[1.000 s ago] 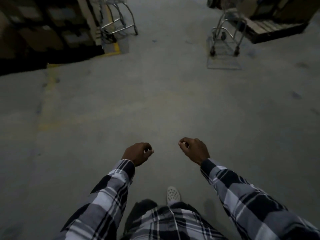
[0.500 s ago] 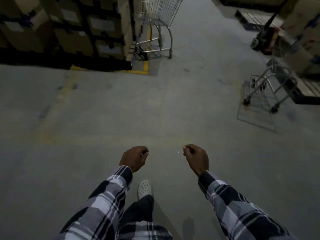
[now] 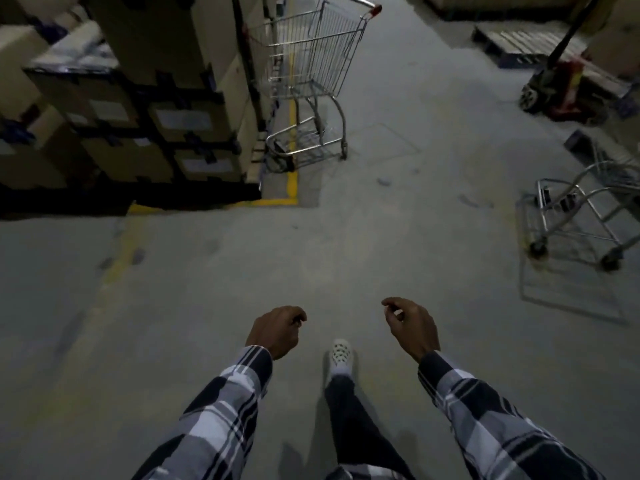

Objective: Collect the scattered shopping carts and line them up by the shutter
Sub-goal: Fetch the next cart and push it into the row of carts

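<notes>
Cart [image 3: 311,53] beside boxes [image 3: 145,109]; second cart [image 3: 585,211] (rightward)

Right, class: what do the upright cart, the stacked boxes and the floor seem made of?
Cart: likely steel wire, shiny silver grid and tubes; red handle ends look plastic. Boxes: cardboard, matte brown, with pale labels. Floor: probably concrete, dull grey, scuffed and stained.

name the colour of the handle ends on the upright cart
Red; the handle shows in the head view.
</notes>
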Demonstrator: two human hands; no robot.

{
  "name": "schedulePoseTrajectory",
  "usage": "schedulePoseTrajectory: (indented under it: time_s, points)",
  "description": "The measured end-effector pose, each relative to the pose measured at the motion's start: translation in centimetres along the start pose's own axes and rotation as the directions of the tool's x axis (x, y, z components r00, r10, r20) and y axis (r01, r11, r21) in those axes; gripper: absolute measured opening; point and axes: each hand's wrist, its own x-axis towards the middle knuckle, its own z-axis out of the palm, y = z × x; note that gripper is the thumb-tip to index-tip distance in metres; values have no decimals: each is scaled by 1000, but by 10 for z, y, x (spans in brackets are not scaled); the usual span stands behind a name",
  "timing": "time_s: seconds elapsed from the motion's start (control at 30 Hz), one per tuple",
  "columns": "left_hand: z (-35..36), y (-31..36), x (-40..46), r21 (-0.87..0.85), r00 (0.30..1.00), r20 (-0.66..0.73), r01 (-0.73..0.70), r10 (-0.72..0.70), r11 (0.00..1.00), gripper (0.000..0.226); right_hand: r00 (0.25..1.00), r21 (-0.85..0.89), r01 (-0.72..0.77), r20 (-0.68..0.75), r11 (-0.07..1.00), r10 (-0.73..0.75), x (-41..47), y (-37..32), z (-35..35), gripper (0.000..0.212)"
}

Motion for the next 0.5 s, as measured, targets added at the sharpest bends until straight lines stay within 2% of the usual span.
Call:
schedulePoseTrajectory:
  time_s: [0.2,0.33,0.5]
  points:
    - [-66,8,216,46,990,131,-62,55,997,24,996,-27,-26,81,999,29,216,-17,2,25]
    - [-124,27,347,-17,992,70,-103,104,995,23,997,-62,4,83,998,1,349,-43,-17,19]
    - [-166,39,509,-48,986,115,-117,122,992,22,997,-83,37,67,996,-31,506,-66,-35,19]
